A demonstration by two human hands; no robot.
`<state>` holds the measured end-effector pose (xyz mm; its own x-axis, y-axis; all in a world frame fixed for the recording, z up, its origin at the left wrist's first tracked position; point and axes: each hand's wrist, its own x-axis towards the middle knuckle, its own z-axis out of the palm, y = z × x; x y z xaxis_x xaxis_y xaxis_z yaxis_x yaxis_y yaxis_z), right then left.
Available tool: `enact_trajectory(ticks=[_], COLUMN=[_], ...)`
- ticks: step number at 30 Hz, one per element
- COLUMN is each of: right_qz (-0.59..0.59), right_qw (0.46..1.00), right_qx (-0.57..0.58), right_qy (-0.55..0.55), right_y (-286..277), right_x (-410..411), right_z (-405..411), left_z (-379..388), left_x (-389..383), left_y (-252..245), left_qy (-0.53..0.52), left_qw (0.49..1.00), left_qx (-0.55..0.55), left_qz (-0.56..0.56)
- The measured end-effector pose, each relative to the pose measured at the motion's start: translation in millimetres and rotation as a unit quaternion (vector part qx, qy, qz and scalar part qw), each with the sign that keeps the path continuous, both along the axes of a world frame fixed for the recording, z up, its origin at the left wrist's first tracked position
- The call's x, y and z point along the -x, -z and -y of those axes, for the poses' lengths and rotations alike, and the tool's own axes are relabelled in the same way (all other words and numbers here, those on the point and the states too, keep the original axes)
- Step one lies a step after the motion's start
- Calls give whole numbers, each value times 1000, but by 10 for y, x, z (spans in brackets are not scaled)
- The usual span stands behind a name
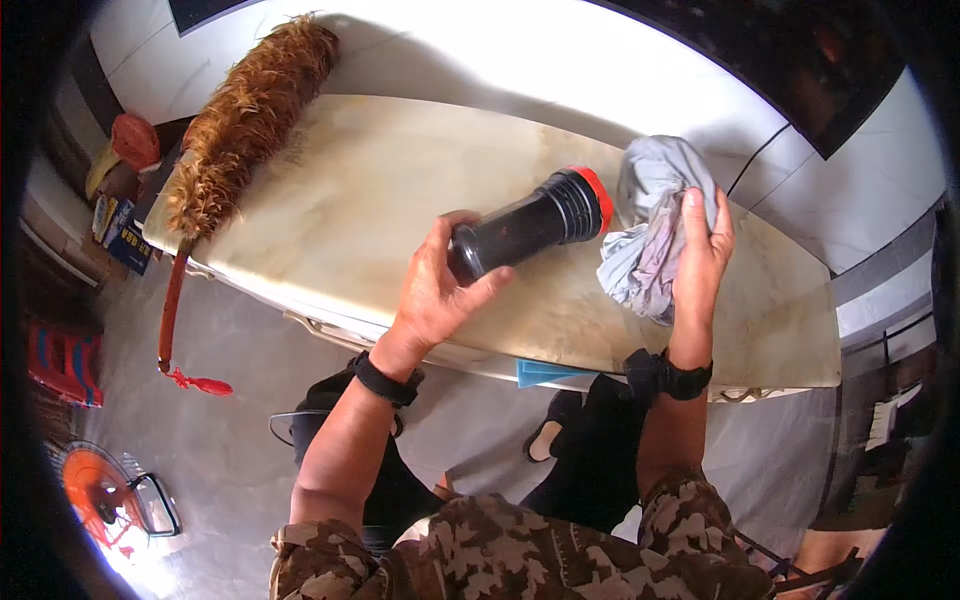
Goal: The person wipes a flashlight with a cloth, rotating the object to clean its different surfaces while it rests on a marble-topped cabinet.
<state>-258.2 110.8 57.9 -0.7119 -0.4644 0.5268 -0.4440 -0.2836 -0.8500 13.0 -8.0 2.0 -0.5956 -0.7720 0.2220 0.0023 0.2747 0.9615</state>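
Note:
My left hand [442, 281] grips the base end of a black flashlight [517, 229] with a red rim around its head. It is tilted, its head pointing up and to the right over the marble-patterned tabletop [390, 172]. In my right hand [703, 251] is a crumpled grey cloth [660, 217], with pale blue and pinkish folds hanging toward the table. Cloth and flashlight head are close together; a narrow gap shows between them.
A brown feather duster [255, 120] lies across the table's left end, its handle [172, 307] sticking out past the edge. Light blue sheets [551, 373] poke out at the front edge. An orange fan [101, 487] stands on the floor at lower left. A black cable [757, 157] runs along the wall.

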Motion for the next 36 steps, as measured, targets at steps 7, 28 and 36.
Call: enact_trajectory(ticks=[7,28,36], right_qz=[-290,-77,-113], right_qw=[957,994,964], right_qx=[-14,-58,-200], right_qy=[11,-49,-135], right_y=[-77,13,176], right_x=[-436,-165,-221], right_z=[63,126,194], left_z=[-107,-36,-75], left_x=[80,34,77], left_y=[-9,97,112], left_qy=[-14,-2,-5], left_qw=[996,977,965], left_qx=[-31,212,260], left_qz=[-87,5,33])
